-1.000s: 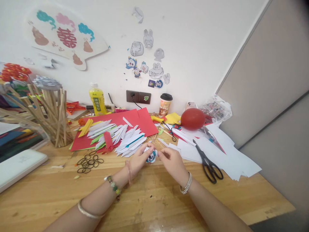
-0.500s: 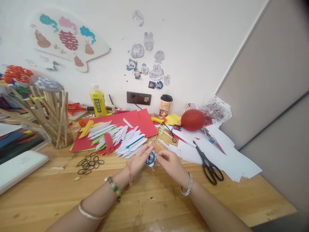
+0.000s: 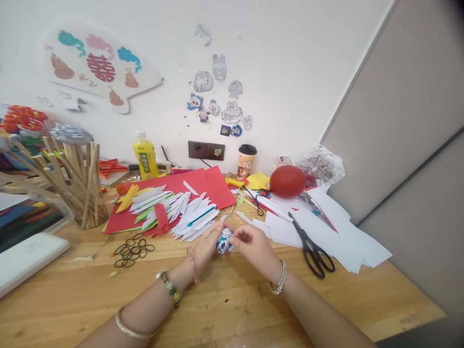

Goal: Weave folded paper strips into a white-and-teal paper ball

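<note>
Head view: we look down at a wooden table (image 3: 232, 309) strewn with paper craft, our two bare hands meeting at its middle.
Piece in hand: a small rolled paper flower of white and blue-green strips (image 3: 224, 240), held just above the tabletop, near the front edge of the pile of folded white paper strips (image 3: 194, 220).
Left hand: our left hand (image 3: 207, 244) is curled closed around the left side of the flower, fingers wrapped on it, with a bead bracelet on the wrist.
Right hand: our right hand (image 3: 253, 245) is pinched at the flower's right side, thumb and forefinger close together; whether they grip a loose strip end we cannot tell.
Nearby left: black rubber bands (image 3: 131, 245) lie scattered near us, and a bundle of wooden sticks in a holder (image 3: 78, 186) stands farther left.
Nearby right: black scissors (image 3: 311, 244) rest on white paper sheets (image 3: 337, 232), well apart from our hands; a red balloon (image 3: 287, 181) sits beyond them.
Far side: a red paper sheet (image 3: 203, 181) lies under the strips, with a yellow drink bottle (image 3: 145, 154) by the wall.
Doing it well: we judge the roll needs steady pressure from the left hand while the right works the outer layer gently, so the coil does not spring loose or crush.
</note>
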Demonstrator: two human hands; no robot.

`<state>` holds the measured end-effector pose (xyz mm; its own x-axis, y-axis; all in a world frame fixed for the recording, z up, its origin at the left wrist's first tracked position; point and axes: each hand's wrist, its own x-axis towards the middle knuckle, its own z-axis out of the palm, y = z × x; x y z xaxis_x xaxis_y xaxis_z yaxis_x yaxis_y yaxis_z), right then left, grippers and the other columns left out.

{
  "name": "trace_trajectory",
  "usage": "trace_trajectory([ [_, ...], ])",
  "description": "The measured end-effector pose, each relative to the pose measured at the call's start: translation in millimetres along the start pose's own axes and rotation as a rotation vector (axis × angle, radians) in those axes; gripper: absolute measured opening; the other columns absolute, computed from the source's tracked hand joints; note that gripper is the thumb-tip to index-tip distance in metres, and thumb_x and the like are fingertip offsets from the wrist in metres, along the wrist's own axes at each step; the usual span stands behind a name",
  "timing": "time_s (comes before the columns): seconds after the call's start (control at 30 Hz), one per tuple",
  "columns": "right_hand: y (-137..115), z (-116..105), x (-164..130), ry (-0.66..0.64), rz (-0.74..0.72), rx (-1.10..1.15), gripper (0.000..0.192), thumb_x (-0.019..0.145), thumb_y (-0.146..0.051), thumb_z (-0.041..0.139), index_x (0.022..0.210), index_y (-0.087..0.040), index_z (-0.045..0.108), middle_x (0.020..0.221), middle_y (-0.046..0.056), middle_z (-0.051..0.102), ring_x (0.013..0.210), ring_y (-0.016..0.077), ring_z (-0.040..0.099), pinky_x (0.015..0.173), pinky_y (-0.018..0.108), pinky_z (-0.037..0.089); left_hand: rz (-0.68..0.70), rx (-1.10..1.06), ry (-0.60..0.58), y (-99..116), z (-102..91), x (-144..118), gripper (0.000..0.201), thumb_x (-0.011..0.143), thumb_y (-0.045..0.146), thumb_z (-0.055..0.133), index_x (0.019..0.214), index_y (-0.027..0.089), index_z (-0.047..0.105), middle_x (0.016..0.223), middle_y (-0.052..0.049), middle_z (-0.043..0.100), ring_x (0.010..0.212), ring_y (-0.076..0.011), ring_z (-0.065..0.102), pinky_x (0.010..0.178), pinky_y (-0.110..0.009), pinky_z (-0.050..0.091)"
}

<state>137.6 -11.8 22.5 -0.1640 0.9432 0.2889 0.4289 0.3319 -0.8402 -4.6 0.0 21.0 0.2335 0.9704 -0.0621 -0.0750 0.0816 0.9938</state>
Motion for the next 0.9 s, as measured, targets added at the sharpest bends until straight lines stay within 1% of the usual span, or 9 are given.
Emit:
trace_trajectory([
  [0.1,3.5,0.5,2.1,-0.021,-0.004,0.071,0.013,0.076,-0.028,0.055,0.070,-0.017,0.056,0.066,-0.002,0.057,0.060,0.0106,0.052,0.056,0.021,0.041,-0.006,-0.084,-0.041,-1.4,-0.2,0.6,0.027,0.079,0.044,0.041,0.078,0.020,0.052,0.065,0.001,0.048,0.055,-0.0126,0.044,0.043,-0.022,0.038],
  [0.2,3.8,-0.3,2.6,-0.025,-0.026,0.050,0.012,0.078,-0.026,0.051,0.072,-0.017,0.055,0.069,-0.001,0.058,0.064,0.0116,0.054,0.058,0.021,0.041,-0.008,-0.135,-0.056,-2.0,-0.9,1.4,0.024,0.079,0.041,0.042,0.080,0.020,0.053,0.067,0.001,0.049,0.057,-0.0125,0.044,0.044,-0.022,0.035],
  [0.33,-1.6,-2.8,0.0,0.017,-0.106,-0.137,0.012,0.081,-0.022,0.046,0.074,-0.018,0.055,0.074,0.000,0.057,0.068,0.0126,0.053,0.058,0.021,0.039,0.019,-0.164,-0.074,-0.1,-0.5,2.3,0.024,0.077,0.040,0.045,0.080,0.018,0.055,0.071,0.000,0.050,0.061,-0.0132,0.045,0.046,-0.023,0.036],
  [0.43,-5.6,-5.3,-1.0,0.070,-0.203,-0.312,0.011,0.081,-0.019,0.046,0.074,-0.018,0.054,0.072,0.001,0.056,0.069,0.0137,0.051,0.061,0.023,0.038,0.040,-0.192,-0.118,-1.3,-0.3,4.5,0.025,0.076,0.039,0.048,0.081,0.016,0.057,0.074,-0.002,0.052,0.065,-0.0145,0.047,0.050,-0.024,0.038],
  [0.5,-6.0,-6.4,-0.6,0.084,-0.243,-0.369,0.012,0.081,-0.017,0.045,0.074,-0.018,0.054,0.071,0.001,0.056,0.070,0.0144,0.051,0.062,0.024,0.038,0.054,-0.208,-0.136,-4.4,-1.2,7.0,0.026,0.075,0.039,0.050,0.081,0.015,0.058,0.075,-0.003,0.054,0.066,-0.0152,0.048,0.053,-0.025,0.040],
  [0.57,-4.8,-6.6,0.0,0.094,-0.272,-0.413,0.013,0.081,-0.015,0.044,0.074,-0.018,0.054,0.070,0.001,0.055,0.070,0.0150,0.051,0.062,0.025,0.038,0.080,-0.188,-0.124,-8.6,-2.8,10.0,0.025,0.074,0.039,0.051,0.080,0.016,0.059,0.076,-0.003,0.057,0.069,-0.0162,0.051,0.059,-0.028,0.043],
  [0.7,-1.7,-5.0,-0.5,0.121,-0.357,-0.527,0.013,0.081,-0.013,0.044,0.077,-0.017,0.055,0.073,0.003,0.056,0.073,0.0167,0.050,0.065,0.028,0.039,0.160,-0.057,-0.066,-15.2,-6.0,15.3,0.027,0.075,0.042,0.051,0.079,0.017,0.060,0.080,-0.005,0.061,0.077,-0.0194,0.054,0.073,-0.033,0.044],
  [0.8,-0.9,-3.7,-1.4,0.118,-0.417,-0.596,0.015,0.082,-0.012,0.041,0.081,-0.017,0.056,0.076,0.005,0.057,0.075,0.0178,0.050,0.066,0.029,0.041,0.166,-0.007,-0.042,-17.6,-7.1,17.2,0.029,0.075,0.043,0.049,0.080,0.017,0.061,0.082,-0.006,0.063,0.083,-0.0216,0.055,0.079,-0.035,0.043],
  [0.9,-0.6,-3.0,-1.7,0.124,-0.425,-0.604,0.016,0.083,-0.012,0.040,0.081,-0.017,0.056,0.076,0.005,0.057,0.075,0.0175,0.050,0.067,0.029,0.042,0.166,0.062,-0.004,-19.1,-7.7,16.8,0.032,0.075,0.043,0.047,0.084,0.016,0.061,0.089,-0.008,0.064,0.091,-0.0231,0.055,0.085,-0.036,0.042],
])
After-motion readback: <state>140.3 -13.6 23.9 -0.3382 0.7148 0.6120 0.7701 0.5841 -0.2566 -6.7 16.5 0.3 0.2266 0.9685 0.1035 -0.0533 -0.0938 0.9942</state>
